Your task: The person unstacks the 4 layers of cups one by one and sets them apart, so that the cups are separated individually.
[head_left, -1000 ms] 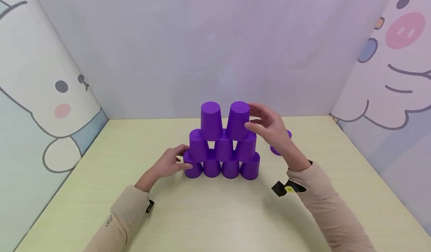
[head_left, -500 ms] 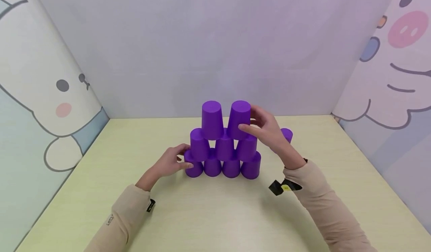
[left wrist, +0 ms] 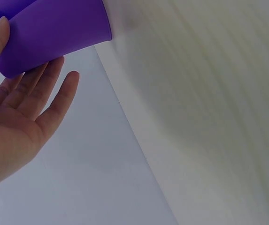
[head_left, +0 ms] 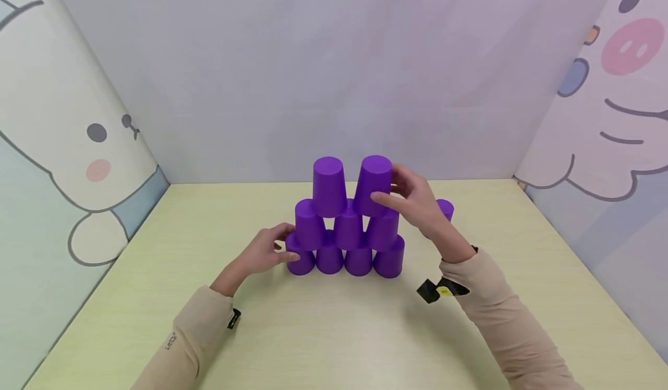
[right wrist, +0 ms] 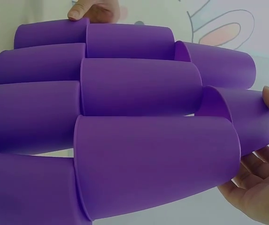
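Purple cups stand upside down in a stepped stack: a bottom row of several, a middle row of three, two on top. My right hand (head_left: pixel 412 199) grips the top right cup (head_left: pixel 373 178), thumb in front and fingers behind. That cup leans a little to the right, and its open rim (right wrist: pixel 216 103) shows in the right wrist view. Beside it stands the top left cup (head_left: pixel 329 184). Low on the left, my left hand (head_left: pixel 265 252) holds the bottom left cup (left wrist: pixel 59 35) between thumb and fingers. The middle row's right cup (right wrist: pixel 157 164) sits below the leaning one.
Another purple cup (head_left: pixel 445 208) lies partly hidden behind my right forearm. The stack stands on a pale wooden table (head_left: pixel 334 332). A plain wall (head_left: pixel 334 77) rises behind, with cartoon-printed panels (head_left: pixel 99 228) at both sides.
My right hand's thumb and fingers have closed in on the top right cup, and its top has tipped slightly to the right. The left hand has stayed at the bottom left cup.
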A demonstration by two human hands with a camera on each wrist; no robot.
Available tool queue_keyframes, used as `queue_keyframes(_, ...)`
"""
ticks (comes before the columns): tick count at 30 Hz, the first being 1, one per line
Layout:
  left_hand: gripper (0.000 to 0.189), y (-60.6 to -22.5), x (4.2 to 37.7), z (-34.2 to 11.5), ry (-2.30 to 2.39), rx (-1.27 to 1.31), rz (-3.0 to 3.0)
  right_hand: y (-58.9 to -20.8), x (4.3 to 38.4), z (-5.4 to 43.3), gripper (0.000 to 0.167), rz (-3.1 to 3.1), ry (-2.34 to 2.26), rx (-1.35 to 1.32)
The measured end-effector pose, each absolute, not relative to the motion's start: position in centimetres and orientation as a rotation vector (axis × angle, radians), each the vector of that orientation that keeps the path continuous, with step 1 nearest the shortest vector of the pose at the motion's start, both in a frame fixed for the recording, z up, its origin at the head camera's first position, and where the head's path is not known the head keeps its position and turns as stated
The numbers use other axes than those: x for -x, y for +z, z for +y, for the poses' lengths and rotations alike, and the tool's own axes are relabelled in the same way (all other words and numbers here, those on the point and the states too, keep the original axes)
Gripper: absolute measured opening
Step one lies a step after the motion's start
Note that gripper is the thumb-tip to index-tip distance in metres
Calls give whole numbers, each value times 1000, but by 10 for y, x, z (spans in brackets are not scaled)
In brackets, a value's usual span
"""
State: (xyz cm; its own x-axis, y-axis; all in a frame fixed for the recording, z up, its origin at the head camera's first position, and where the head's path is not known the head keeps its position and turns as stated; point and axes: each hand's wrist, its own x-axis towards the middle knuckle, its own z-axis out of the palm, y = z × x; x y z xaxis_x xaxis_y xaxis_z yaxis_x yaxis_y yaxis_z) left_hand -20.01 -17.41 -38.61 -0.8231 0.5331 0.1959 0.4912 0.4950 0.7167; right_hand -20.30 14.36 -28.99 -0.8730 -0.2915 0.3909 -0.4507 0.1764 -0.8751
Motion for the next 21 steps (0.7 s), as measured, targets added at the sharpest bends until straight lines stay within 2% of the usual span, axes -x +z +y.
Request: queue_keyframes(21, 44, -389, 203, -172, 1265, -900, 2659, -280, 188, 169, 46, -2249, 1733, -694)
